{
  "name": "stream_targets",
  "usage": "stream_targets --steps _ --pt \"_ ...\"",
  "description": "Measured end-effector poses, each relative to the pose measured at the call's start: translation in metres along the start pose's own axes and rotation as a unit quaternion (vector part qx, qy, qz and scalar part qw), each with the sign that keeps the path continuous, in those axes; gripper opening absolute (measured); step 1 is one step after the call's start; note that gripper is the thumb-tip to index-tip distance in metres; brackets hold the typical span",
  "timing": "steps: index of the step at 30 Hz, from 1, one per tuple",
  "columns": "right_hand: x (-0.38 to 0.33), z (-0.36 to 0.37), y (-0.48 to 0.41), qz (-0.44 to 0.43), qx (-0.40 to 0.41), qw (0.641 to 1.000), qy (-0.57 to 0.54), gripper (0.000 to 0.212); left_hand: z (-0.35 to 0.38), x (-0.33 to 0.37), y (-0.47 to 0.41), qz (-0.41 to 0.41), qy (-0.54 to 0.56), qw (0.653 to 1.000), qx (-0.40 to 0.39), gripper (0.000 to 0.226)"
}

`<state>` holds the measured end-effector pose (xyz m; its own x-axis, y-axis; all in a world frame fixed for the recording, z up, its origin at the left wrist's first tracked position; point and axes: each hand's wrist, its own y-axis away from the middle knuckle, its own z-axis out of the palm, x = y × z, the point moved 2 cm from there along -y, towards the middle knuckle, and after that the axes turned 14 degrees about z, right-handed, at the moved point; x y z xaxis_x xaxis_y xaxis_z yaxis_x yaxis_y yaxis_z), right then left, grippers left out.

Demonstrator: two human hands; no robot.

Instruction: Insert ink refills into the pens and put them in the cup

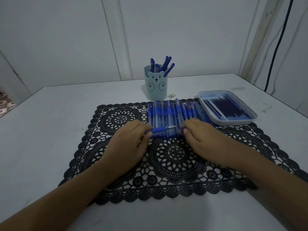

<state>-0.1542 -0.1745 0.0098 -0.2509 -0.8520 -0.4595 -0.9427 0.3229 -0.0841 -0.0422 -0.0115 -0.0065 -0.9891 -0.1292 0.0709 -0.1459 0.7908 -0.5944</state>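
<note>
Two hands are meeting low over the mat (pixel 120 117), at the near end of the row (pixel 171 112) of pens lying side by side. The left hand (pixel 128 140) is gripping one pen (pixel 162 129) by its rear part, fingers curled round it, leaving the blue grip and metal tip free to work on. This pen is lying across the row, its long axis running left to right, tip pointing at the right hand (pixel 201 137). That hand is curling its fingers close to the tip. Something small and blue is showing there, but blur is hiding it, so I cannot tell if it is holding anything. The cup (pixel 155 87) behind is already holding several pens, and the tray (pixel 233 121) of refills (pixel 226 105) is sitting at the right, within easy reach.
</note>
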Motion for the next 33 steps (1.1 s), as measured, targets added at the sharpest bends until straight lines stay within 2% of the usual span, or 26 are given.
stream_targets --steps 3,7,11,13,15,18,24,28,30,32,33 --pt "0.004 -0.001 -0.003 -0.024 0.017 0.999 0.029 0.024 0.001 -0.004 0.001 -0.033 0.006 0.999 0.003 0.038" --pt "0.004 0.000 -0.001 -0.045 -0.009 0.997 0.067 0.031 0.001 -0.004 0.001 -0.044 0.018 0.999 0.003 0.039" --pt "-0.001 -0.007 -0.001 -0.007 0.062 0.998 -0.031 0.021 -0.002 0.000 0.000 -0.021 0.022 1.000 0.005 0.036" --pt "-0.004 -0.010 0.000 0.017 0.079 0.992 -0.093 0.030 -0.002 0.005 -0.002 0.007 0.024 1.000 -0.005 0.035" --pt "-0.008 -0.009 0.002 0.019 0.062 0.991 -0.121 0.039 -0.002 0.010 -0.002 0.046 0.022 0.999 -0.016 0.033" --pt "-0.008 -0.003 0.001 0.009 0.029 0.992 -0.123 0.036 -0.002 0.014 -0.001 0.081 0.007 0.997 -0.020 0.031" --pt "-0.005 -0.003 0.000 0.014 0.002 0.985 -0.174 0.015 -0.005 0.013 0.001 0.055 0.030 0.997 -0.033 0.031" --pt "-0.004 -0.006 0.000 0.029 0.002 0.984 -0.175 0.038 -0.007 0.012 0.000 0.042 0.029 0.998 -0.036 0.033" --pt "-0.003 -0.006 -0.001 0.020 -0.004 0.988 -0.150 0.028 -0.007 0.013 0.000 0.046 0.023 0.998 -0.037 0.033" --pt "-0.001 -0.005 -0.001 0.003 -0.016 0.985 -0.169 0.004 -0.007 0.012 -0.001 0.042 0.029 0.998 -0.028 0.032" --pt "-0.002 -0.006 -0.001 -0.002 -0.018 0.983 -0.184 0.007 -0.008 0.012 -0.001 0.041 0.031 0.998 -0.025 0.032"
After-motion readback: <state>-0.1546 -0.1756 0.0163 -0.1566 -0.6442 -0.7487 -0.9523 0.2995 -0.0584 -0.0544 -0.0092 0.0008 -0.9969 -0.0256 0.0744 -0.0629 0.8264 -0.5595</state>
